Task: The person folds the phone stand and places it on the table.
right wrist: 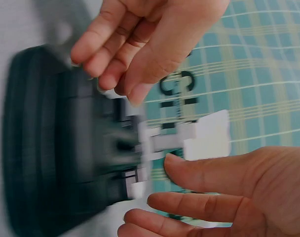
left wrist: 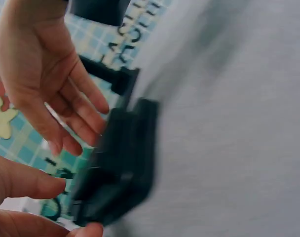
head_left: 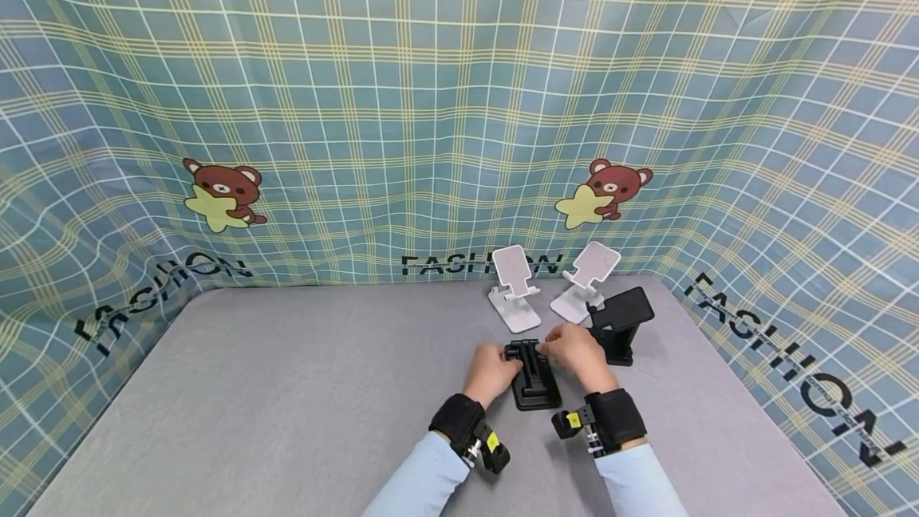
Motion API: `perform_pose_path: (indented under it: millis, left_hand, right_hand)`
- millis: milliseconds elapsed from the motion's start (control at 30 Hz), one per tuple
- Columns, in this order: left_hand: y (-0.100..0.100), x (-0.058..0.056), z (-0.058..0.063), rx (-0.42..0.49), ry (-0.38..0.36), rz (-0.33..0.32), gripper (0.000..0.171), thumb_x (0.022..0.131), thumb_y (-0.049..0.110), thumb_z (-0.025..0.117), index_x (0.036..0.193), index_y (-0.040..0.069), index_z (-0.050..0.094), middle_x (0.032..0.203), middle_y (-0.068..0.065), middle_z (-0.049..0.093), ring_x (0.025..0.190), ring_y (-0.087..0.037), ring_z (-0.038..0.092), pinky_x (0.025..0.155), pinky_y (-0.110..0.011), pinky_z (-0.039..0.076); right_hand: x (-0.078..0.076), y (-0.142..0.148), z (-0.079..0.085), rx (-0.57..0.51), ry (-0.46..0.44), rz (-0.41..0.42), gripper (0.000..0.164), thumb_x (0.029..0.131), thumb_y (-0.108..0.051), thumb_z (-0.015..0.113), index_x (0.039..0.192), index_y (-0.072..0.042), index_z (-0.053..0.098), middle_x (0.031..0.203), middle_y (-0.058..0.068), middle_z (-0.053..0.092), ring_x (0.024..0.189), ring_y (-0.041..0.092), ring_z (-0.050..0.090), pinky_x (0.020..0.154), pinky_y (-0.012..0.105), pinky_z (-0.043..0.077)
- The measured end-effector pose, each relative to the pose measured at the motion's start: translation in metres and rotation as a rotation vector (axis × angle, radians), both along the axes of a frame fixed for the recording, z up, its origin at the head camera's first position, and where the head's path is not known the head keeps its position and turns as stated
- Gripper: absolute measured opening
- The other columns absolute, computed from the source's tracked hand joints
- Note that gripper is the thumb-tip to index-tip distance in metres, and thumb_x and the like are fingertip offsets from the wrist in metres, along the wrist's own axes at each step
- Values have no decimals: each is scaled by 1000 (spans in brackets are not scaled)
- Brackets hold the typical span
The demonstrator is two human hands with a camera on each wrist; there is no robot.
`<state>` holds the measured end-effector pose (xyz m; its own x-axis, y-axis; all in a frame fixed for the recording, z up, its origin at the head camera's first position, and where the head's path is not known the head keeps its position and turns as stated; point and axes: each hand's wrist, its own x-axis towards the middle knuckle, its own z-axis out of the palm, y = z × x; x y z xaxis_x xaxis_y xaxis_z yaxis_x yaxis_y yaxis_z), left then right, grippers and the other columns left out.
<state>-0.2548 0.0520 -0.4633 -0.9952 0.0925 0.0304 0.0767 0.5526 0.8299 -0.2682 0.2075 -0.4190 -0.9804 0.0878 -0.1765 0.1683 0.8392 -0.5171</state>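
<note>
A folded black phone stand (head_left: 534, 377) lies between the two hands on the grey table, blurred in both wrist views. At its far left corner, my left hand (head_left: 491, 373) holds the edge between thumb and fingers. My right hand (head_left: 574, 351) is by its far right corner; in the right wrist view that hand (right wrist: 224, 192) has thumb and fingers spread loosely beside the stand. Just right of the right hand stands an unfolded black phone stand (head_left: 623, 311), partly hidden by it.
Two unfolded white phone stands (head_left: 514, 274) (head_left: 594, 266) stand upright at the back of the table (head_left: 287, 389). A plaid curtain (head_left: 402, 102) with bear prints closes the back and sides.
</note>
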Motion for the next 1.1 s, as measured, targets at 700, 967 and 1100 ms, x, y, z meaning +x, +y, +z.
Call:
perform_pose_path:
  millis: [700,967,1100]
  left_hand:
    - [-1,-73,31,684,-316,-153,102,86,18,65,152,16,-13,159,-19,-6,141,-40,24,109,-57,30]
    - [1,-86,29,807,-320,-157,100,87,10,61,152,21,-15,159,-15,-9,143,-37,22,111,-57,28]
    - [5,-87,31,829,-307,-186,97,87,8,58,152,21,-13,160,-16,-1,142,-39,22,111,-58,27]
  right_hand:
    - [-136,21,-55,-697,221,110,60,101,-44,41,152,-23,19,157,9,22,139,28,32,106,48,35]
    - [-124,-3,-42,-829,116,-62,65,99,-31,46,154,-20,12,159,13,11,142,36,21,113,54,23]
    - [-101,-10,-17,-878,109,-35,68,96,-23,48,154,-15,12,158,17,12,142,36,20,114,56,21]
